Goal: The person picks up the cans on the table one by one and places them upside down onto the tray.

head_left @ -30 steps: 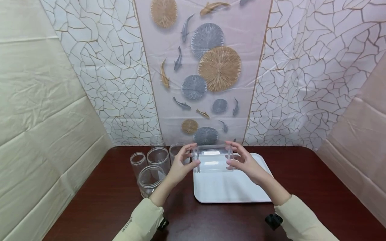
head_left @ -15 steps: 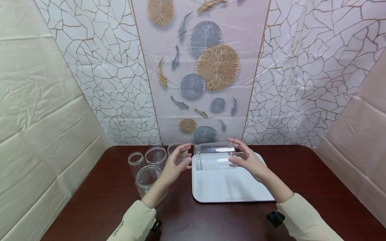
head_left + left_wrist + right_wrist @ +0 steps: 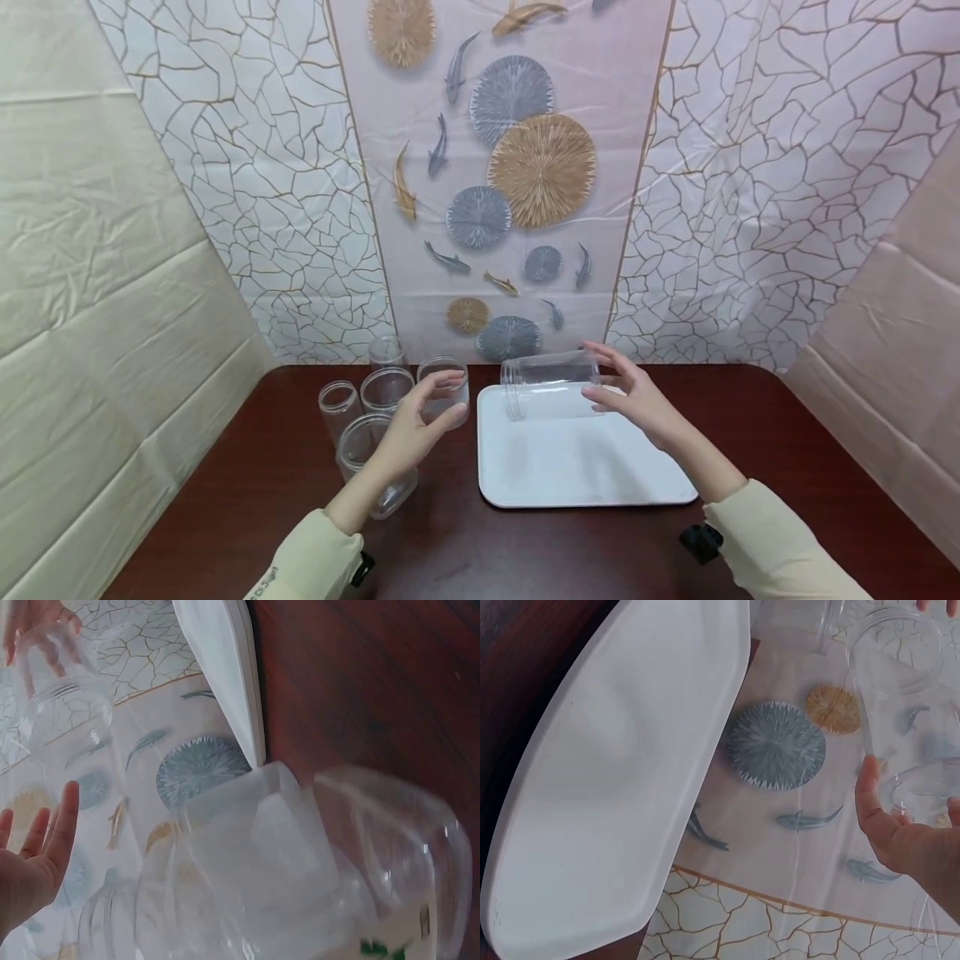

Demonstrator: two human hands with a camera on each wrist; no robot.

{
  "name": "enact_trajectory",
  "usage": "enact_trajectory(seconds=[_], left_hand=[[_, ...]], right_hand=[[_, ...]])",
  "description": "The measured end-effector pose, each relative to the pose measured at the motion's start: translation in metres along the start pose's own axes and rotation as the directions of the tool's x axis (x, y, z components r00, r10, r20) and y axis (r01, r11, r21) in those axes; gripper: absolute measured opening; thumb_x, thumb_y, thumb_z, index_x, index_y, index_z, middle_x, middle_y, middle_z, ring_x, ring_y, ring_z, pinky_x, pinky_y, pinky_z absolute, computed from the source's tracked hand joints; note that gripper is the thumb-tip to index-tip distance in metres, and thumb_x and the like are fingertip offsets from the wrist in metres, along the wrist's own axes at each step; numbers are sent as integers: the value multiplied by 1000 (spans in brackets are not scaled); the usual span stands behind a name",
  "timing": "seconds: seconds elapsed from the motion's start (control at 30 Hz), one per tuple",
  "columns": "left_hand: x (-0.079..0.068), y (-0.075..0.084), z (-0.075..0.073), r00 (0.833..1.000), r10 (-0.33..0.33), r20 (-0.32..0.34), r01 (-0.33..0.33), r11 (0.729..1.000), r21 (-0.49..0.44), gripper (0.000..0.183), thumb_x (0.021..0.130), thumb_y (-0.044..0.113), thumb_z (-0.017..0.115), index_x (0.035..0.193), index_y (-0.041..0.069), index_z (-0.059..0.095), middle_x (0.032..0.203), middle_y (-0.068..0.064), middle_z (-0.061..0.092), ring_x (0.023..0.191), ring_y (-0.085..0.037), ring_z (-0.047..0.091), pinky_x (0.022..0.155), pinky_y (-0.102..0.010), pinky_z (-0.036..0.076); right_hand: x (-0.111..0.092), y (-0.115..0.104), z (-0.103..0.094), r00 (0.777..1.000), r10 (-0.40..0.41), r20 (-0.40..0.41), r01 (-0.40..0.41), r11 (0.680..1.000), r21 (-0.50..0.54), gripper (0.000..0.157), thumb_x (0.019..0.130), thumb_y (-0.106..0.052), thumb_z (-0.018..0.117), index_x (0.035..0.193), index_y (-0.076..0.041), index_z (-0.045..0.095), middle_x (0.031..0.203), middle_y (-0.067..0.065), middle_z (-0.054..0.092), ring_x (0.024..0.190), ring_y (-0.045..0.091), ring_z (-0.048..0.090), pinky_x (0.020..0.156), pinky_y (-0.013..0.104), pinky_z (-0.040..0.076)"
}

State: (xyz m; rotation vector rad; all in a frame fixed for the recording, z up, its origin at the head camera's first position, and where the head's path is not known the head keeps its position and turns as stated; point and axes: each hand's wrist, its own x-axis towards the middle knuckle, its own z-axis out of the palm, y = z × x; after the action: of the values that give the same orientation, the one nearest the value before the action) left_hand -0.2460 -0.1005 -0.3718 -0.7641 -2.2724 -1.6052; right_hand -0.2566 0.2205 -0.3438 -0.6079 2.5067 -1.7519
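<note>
My right hand (image 3: 633, 400) grips the base end of a clear plastic jar (image 3: 547, 385), fingers on top and thumb below. The jar lies sideways in the air over the white tray (image 3: 570, 467), its threaded mouth pointing left. Away from that jar, my left hand (image 3: 416, 425) has its fingers spread and slightly bent, overlapping a standing clear jar (image 3: 442, 371) in the head view. In the left wrist view the left hand (image 3: 34, 862) shows no object in its fingers. The right wrist view shows the right hand (image 3: 907, 836) around the jar's base.
Several more lidless clear jars stand in a cluster on the left, among them a slim one (image 3: 340, 408) and a wide front one (image 3: 371, 446). The dark red table (image 3: 480, 550) meets a patterned backdrop (image 3: 540, 275) behind.
My left hand has let go of the jar's mouth end and moved left and slightly down toward the standing jars. The right hand has carried the held jar a little to the right.
</note>
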Motion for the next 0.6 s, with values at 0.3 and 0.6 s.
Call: enact_trajectory(seconds=[0.3,0.6], left_hand=[[-9,-1,-14,997,77,31,-81,981,177,39,89,16,65,126,11,55,122,-6,60,109,-27,58,72,-32,56],[-20,-8,-28,990,127,63,-141,917,373,39,88,22,67,125,14,57,119,-3,62,106,-19,58,80,-34,54]], right_hand=[[-1,4,-11,998,55,-29,-56,998,-31,68,93,-22,59,150,-18,22,149,24,20,128,42,34,86,48,53],[-2,6,-17,993,98,-60,-102,992,-75,68,94,-26,58,150,-16,21,147,26,23,125,43,39,82,44,55]])
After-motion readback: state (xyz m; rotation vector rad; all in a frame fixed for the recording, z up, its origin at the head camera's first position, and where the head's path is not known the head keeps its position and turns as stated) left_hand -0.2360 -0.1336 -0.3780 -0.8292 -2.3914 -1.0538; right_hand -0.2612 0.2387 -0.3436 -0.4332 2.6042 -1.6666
